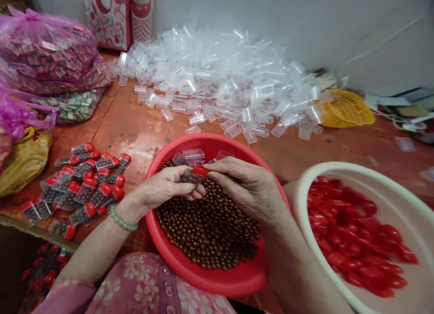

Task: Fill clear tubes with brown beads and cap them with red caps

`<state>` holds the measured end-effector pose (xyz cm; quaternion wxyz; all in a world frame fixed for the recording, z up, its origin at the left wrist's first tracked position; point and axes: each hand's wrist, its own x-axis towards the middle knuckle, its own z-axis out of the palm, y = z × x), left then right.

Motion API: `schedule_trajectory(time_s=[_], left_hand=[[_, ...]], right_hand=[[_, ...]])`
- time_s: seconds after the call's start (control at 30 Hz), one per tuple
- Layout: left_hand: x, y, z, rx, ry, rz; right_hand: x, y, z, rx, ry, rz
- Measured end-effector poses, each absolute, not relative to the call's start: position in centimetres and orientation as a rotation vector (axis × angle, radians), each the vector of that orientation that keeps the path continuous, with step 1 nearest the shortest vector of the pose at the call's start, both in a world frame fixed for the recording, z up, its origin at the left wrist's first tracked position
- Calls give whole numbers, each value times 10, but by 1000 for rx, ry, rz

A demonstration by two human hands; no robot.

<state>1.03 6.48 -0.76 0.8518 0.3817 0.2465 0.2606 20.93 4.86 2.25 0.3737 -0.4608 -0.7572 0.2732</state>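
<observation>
Over a red basin [220, 282] my left hand [166, 185] grips a small clear plastic container [187, 176] filled with dark balls. My right hand [237, 180] pinches the red cap [200, 171] at the container's right end. Whether the cap is fully seated I cannot tell. Shiny brown balls [203, 232] fill much of the basin below both hands. A few clear containers [193, 155] lie on the balls at the basin's far side.
Left of the basin lie filled, red-capped containers [86, 187]. Loose clear containers [220, 88] are heaped along the wall. A white basin [301, 205] of red caps [356, 232] stands right. Beyond are a yellow basket [352, 108] and pink bags [50, 56].
</observation>
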Motion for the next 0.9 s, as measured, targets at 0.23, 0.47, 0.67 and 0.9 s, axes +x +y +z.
schedule_trajectory(time_s=[0.23,0.47,0.67,0.9], left_hand=[[11,64,-5,824,569,547],[12,65,-5,817,564,561],[12,65,-3,811,585,559],[12,65,-5,797,560,583]], right_hand=[[224,46,29,-1209,-2016,659],[227,47,34,-1212,-1957,634],[211,53,30,-1200,-1996,681],[225,46,35,-1225,-2005,663]])
